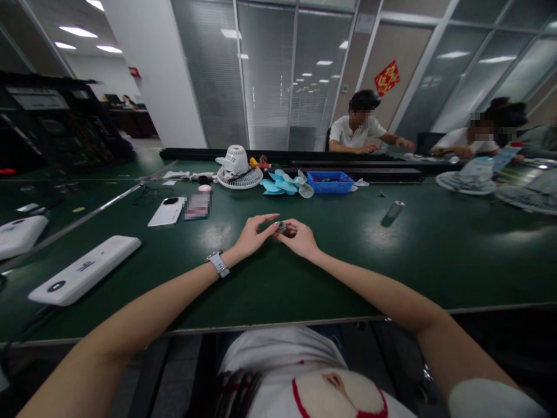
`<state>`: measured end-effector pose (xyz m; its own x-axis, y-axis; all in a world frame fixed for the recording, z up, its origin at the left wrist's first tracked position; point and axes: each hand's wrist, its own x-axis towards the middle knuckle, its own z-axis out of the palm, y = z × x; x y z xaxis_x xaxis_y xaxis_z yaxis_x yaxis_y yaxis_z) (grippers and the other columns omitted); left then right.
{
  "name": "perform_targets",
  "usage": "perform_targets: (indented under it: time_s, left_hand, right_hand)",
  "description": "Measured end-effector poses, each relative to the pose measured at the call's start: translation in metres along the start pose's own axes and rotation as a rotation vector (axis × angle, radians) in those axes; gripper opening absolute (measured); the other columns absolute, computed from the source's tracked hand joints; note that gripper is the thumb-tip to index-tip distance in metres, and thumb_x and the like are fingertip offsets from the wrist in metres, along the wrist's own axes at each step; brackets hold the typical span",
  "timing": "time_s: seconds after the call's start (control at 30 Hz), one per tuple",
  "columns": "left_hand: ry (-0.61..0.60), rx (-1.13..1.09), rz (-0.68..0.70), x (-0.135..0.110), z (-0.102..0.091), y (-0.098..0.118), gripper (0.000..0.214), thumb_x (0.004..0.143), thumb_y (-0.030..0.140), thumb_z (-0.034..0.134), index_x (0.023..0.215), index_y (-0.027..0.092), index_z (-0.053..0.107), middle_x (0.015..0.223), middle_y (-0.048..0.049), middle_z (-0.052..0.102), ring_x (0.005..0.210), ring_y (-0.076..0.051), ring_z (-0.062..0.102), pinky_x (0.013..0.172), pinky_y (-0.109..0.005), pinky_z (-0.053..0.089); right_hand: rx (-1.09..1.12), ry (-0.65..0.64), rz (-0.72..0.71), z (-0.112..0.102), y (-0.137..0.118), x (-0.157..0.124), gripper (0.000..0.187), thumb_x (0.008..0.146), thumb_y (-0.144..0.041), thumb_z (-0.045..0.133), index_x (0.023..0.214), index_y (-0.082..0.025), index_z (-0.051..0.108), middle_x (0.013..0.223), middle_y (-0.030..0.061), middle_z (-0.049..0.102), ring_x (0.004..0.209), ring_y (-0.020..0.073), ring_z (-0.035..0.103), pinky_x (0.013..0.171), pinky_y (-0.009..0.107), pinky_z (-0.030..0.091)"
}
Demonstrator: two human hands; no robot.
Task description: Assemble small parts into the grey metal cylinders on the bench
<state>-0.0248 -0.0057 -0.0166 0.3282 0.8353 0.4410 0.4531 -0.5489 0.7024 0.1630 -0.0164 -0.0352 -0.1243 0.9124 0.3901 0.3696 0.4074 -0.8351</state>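
Note:
In the head view, a small round grey metal part point(282, 227) is between my two hands, just over the green table. My right hand point(304, 239) curls around it, thumb and fingertips closed on its side. The thumb of my left hand point(253, 233) presses against the part from the other side, while the left index finger reaches out above it. My fingers cover some of the part, so its exact kind does not show. Off to the right, a silver cylinder point(395, 209) like a small motor or battery lies on the table.
Behind my hands are a white fan head point(237, 165), light blue fan blades point(278, 183) and a blue bin point(331, 182). A white phone point(166, 212) and a long white device point(87, 270) lie left. Two co-workers point(359, 130) sit across the green table point(278, 290).

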Motion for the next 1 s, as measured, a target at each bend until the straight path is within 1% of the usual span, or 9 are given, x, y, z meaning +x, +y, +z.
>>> perform_targets:
  time_s: [0.17, 0.27, 0.37, 0.47, 0.57, 0.67, 0.77, 0.9, 1.0]
  left_hand:
    - [-0.036, 0.048, 0.021, 0.005, 0.006, 0.005, 0.034, 0.092, 0.047, 0.054, 0.112, 0.029, 0.074, 0.118, -0.0044, 0.071, 0.115, -0.025, 0.057, 0.095, -0.037, 0.044]
    - [-0.014, 0.058, 0.031, 0.011, 0.005, 0.007, 0.028, 0.089, 0.045, 0.060, 0.102, 0.027, 0.077, 0.109, -0.0047, 0.074, 0.111, -0.025, 0.059, 0.096, -0.039, 0.043]
    - [0.026, -0.001, 0.028, 0.017, 0.000, 0.007, 0.030, 0.088, 0.047, 0.061, 0.100, 0.026, 0.078, 0.106, -0.0056, 0.075, 0.105, -0.025, 0.062, 0.093, -0.038, 0.045]
    - [0.038, -0.017, 0.018, 0.021, -0.011, -0.003, 0.035, 0.088, 0.052, 0.060, 0.105, 0.026, 0.078, 0.108, -0.0062, 0.075, 0.104, -0.025, 0.062, 0.089, -0.037, 0.047]
    - [-0.018, 0.154, 0.032, 0.019, -0.023, -0.023, 0.033, 0.087, 0.053, 0.061, 0.105, 0.031, 0.078, 0.109, -0.0049, 0.073, 0.108, -0.025, 0.059, 0.102, -0.043, 0.039]
    - [-0.099, 0.323, -0.080, 0.012, -0.029, -0.039, 0.029, 0.084, 0.054, 0.064, 0.101, 0.036, 0.079, 0.116, -0.0049, 0.068, 0.115, -0.028, 0.052, 0.105, -0.047, 0.034]
    - [-0.139, 0.407, -0.148, 0.007, -0.028, -0.044, 0.028, 0.081, 0.057, 0.067, 0.099, 0.039, 0.079, 0.122, -0.0045, 0.064, 0.119, -0.032, 0.045, 0.102, -0.048, 0.034]
    - [-0.161, 0.429, -0.174, 0.005, -0.027, -0.038, 0.030, 0.080, 0.058, 0.066, 0.102, 0.041, 0.078, 0.127, -0.0041, 0.061, 0.120, -0.034, 0.042, 0.100, -0.047, 0.034]
    - [-0.142, 0.418, -0.192, 0.006, -0.027, -0.035, 0.031, 0.082, 0.057, 0.065, 0.105, 0.041, 0.077, 0.128, -0.0033, 0.062, 0.121, -0.034, 0.043, 0.099, -0.046, 0.035]
  right_hand:
    - [-0.050, -0.047, -0.053, -0.003, 0.000, -0.005, 0.034, 0.076, -0.043, 0.077, 0.101, -0.025, 0.064, 0.091, 0.0014, 0.075, 0.086, 0.0205, 0.072, 0.078, 0.034, 0.058]
    - [-0.078, -0.048, -0.059, -0.004, 0.000, -0.003, 0.036, 0.076, -0.045, 0.076, 0.102, -0.024, 0.064, 0.090, 0.0018, 0.075, 0.083, 0.0204, 0.072, 0.076, 0.034, 0.058]
    - [-0.074, -0.045, -0.060, -0.003, -0.002, -0.004, 0.037, 0.076, -0.046, 0.077, 0.102, -0.024, 0.064, 0.092, 0.0022, 0.075, 0.083, 0.0199, 0.072, 0.077, 0.035, 0.058]
    - [-0.057, -0.044, -0.050, -0.004, -0.005, -0.005, 0.037, 0.075, -0.044, 0.078, 0.102, -0.023, 0.065, 0.095, 0.0025, 0.075, 0.087, 0.0193, 0.072, 0.081, 0.034, 0.058]
    - [-0.058, -0.051, -0.040, -0.005, -0.007, -0.005, 0.037, 0.075, -0.043, 0.079, 0.102, -0.023, 0.065, 0.096, 0.0031, 0.076, 0.088, 0.0195, 0.072, 0.082, 0.034, 0.058]
    - [-0.047, -0.059, -0.034, -0.005, -0.007, -0.006, 0.037, 0.074, -0.043, 0.079, 0.102, -0.023, 0.066, 0.098, 0.0034, 0.076, 0.089, 0.0198, 0.072, 0.082, 0.035, 0.058]
    - [-0.041, -0.053, -0.032, -0.005, -0.004, -0.006, 0.038, 0.073, -0.044, 0.080, 0.103, -0.024, 0.066, 0.098, 0.0034, 0.076, 0.089, 0.0199, 0.072, 0.081, 0.035, 0.058]
    - [-0.106, 0.085, 0.008, -0.024, 0.013, 0.007, 0.040, 0.073, -0.050, 0.077, 0.101, -0.023, 0.068, 0.098, 0.0054, 0.076, 0.090, 0.0205, 0.072, 0.082, 0.035, 0.058]
    - [-0.188, 0.308, 0.078, -0.066, 0.036, 0.024, 0.042, 0.074, -0.050, 0.075, 0.103, -0.021, 0.067, 0.100, 0.0074, 0.075, 0.090, 0.0213, 0.072, 0.082, 0.035, 0.057]
